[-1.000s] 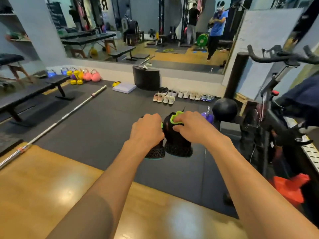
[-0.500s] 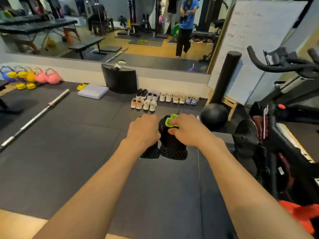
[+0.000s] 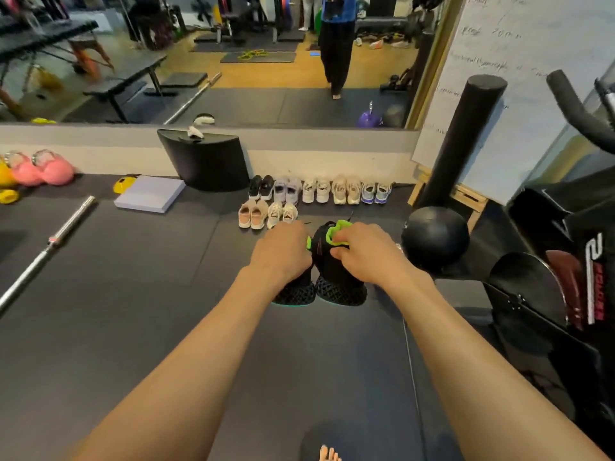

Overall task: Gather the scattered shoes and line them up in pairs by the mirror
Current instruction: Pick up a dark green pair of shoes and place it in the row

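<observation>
I carry a pair of black shoes with green trim above the dark mat. My left hand (image 3: 281, 252) grips the left black shoe (image 3: 294, 292), and my right hand (image 3: 361, 252) grips the right black shoe (image 3: 336, 277) at its green collar. Their lattice soles hang toward me. Ahead, a row of shoe pairs (image 3: 319, 191) stands along the low wall under the mirror (image 3: 233, 78). In front of that row sit a pink pair (image 3: 251, 214) and a white pair (image 3: 282, 212).
A black box (image 3: 206, 161) stands left of the shoe row, with a pale pad (image 3: 149, 198) beside it. A barbell (image 3: 46, 247) lies at left, pink kettlebells (image 3: 43, 169) beyond. A black ball (image 3: 434, 237), foam roller (image 3: 462, 141) and exercise bike (image 3: 565, 277) crowd the right.
I have walked forward with the black pair in both hands. The mirror and the shoe rows are nearer, and the wooden floor has dropped out of view.
</observation>
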`<act>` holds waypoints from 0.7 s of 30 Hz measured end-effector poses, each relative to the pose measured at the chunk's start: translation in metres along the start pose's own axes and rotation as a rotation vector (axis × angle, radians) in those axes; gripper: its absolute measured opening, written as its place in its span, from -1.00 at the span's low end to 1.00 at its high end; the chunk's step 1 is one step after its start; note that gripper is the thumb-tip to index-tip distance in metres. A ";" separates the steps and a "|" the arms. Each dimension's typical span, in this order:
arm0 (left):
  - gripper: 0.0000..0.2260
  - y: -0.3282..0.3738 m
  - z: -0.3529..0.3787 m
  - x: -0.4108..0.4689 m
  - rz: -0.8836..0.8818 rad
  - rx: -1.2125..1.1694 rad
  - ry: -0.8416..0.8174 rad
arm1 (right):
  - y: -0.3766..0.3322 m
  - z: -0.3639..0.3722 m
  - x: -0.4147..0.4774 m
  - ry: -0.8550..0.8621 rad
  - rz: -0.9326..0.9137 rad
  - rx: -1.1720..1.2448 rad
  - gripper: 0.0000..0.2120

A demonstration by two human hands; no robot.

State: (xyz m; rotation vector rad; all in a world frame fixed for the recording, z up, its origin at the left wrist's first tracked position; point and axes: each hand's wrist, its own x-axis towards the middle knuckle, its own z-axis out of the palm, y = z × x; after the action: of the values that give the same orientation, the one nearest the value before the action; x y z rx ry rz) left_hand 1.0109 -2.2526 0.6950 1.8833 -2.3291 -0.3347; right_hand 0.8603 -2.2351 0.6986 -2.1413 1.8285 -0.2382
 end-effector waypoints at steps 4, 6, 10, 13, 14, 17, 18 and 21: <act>-0.91 -0.025 -0.001 0.104 -0.032 -0.031 -0.036 | 0.018 -0.008 0.106 -0.034 -0.005 -0.007 -0.82; -0.89 -0.039 0.006 0.159 -0.035 -0.026 -0.055 | 0.030 -0.006 0.160 -0.056 -0.004 -0.013 -0.80; -0.81 -0.067 0.027 0.268 -0.016 -0.043 -0.068 | 0.056 0.008 0.265 -0.070 0.060 0.013 -0.80; -0.72 -0.082 0.040 0.343 0.004 -0.046 -0.081 | 0.069 0.017 0.342 -0.100 0.151 0.028 -0.78; -0.73 -0.085 0.044 0.369 0.013 -0.043 -0.083 | 0.074 0.020 0.368 -0.106 0.172 0.035 -0.77; -0.84 -0.090 0.051 0.435 0.054 -0.044 -0.146 | 0.093 0.032 0.435 -0.098 0.158 0.051 -0.73; -0.91 -0.093 0.055 0.461 0.064 -0.051 -0.185 | 0.100 0.037 0.458 -0.102 0.148 0.043 -0.73; -0.84 -0.107 0.079 0.541 0.085 -0.070 -0.297 | 0.126 0.057 0.529 -0.152 0.158 0.033 -0.75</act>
State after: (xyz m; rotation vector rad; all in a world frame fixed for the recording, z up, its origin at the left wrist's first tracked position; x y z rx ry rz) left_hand 0.9780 -2.7945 0.5700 1.8024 -2.5332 -0.7208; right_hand 0.8517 -2.7648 0.5618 -1.9241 1.8793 -0.0661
